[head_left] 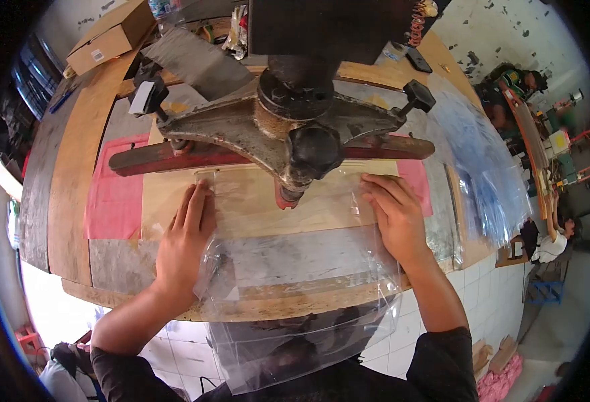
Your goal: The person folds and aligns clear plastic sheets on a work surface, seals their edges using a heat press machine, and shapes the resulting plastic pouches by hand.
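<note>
A clear plastic sheet lies over the table's front edge and hangs down in front of the person's dark shirt. My left hand is at its left side, fingers pressed together on the plastic near its far corner. My right hand holds the right far corner, thumb and fingers closed on the film. Under the sheet's far end is a pale yellow board on a pink sheet. Above the board stands a metal press head with a long dark bar crossing beyond both hands.
A cardboard box sits at the back left. A black phone lies at the back right. A pile of clear plastic covers the table's right side. Other people are farther off to the right.
</note>
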### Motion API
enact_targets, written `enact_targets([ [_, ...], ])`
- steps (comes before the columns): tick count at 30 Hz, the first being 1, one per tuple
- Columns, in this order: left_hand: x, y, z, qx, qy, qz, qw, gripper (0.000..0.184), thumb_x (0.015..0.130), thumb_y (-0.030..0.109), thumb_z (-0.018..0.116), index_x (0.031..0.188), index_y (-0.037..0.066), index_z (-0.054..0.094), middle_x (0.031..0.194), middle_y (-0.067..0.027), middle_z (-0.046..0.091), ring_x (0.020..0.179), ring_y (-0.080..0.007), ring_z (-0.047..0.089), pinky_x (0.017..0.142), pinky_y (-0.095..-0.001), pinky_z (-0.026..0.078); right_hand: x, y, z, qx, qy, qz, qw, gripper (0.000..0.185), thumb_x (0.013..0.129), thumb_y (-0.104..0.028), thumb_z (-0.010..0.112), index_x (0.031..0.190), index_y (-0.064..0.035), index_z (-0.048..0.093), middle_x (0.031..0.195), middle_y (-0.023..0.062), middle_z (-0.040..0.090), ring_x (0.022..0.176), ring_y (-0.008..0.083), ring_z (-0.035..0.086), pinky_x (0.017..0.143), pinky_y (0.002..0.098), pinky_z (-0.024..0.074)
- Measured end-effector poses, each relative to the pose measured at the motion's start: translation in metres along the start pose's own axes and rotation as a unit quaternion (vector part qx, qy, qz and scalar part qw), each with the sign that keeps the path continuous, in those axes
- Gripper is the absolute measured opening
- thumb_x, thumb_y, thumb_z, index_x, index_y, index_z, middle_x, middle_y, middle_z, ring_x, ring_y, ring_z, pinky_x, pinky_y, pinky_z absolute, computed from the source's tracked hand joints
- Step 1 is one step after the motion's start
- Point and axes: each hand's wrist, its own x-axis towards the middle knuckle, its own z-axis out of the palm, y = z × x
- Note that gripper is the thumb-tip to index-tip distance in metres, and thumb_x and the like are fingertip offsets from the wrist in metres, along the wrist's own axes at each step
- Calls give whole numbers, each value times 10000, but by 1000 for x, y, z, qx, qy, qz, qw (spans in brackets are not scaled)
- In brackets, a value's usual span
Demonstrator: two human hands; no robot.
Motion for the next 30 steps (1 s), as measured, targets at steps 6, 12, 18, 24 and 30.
enact_targets([
  [6, 2, -7, 1, 73, 17, 75, 994, 441, 999, -2, 599, 1439, -7, 605, 1492, -234, 597, 1268, -407, 668, 1056, -438, 567, 0, -2, -3, -7, -1, 7, 1000, 282, 846, 38, 751, 1128, 25, 756, 1235, 120, 759, 1099, 344, 694, 932, 436, 566],
  [12, 8, 9, -12, 39, -11, 40, 998, 423, 988, -4, 581, 1406, -71, 601, 1502, -244, 585, 1293, -422, 654, 1053, -446, 576, 3, 2, -4, -7, -6, 8, 1000, 244, 869, 32, 728, 1111, 28, 752, 1248, 116, 763, 1088, 339, 697, 930, 439, 566],
  [18, 4, 4, -8, 69, -60, 30, 995, 490, 915, 17, 600, 1395, -76, 621, 1635, -216, 455, 1482, -418, 497, 1127, -459, 525, 0, 7, 0, -20, -9, 8, 1000, 249, 870, -27, 693, 1109, -18, 759, 1294, 61, 751, 1140, 294, 695, 954, 432, 570],
  [24, 7, 11, -13, 71, -47, 37, 996, 498, 922, 2, 586, 1415, -63, 620, 1609, -219, 487, 1446, -433, 529, 1121, -466, 529, 0, 11, 1, -23, -2, 1, 1000, 243, 877, -34, 696, 1111, -17, 757, 1305, 68, 749, 1134, 296, 700, 951, 429, 574],
  [30, 11, 16, -15, 82, -31, 45, 995, 477, 923, -17, 533, 1383, -117, 614, 1536, -294, 543, 1343, -459, 618, 1077, -474, 568, 2, 9, 0, -22, -12, 4, 1000, 241, 885, -34, 695, 1118, -15, 754, 1314, 73, 746, 1135, 300, 700, 965, 431, 579],
])
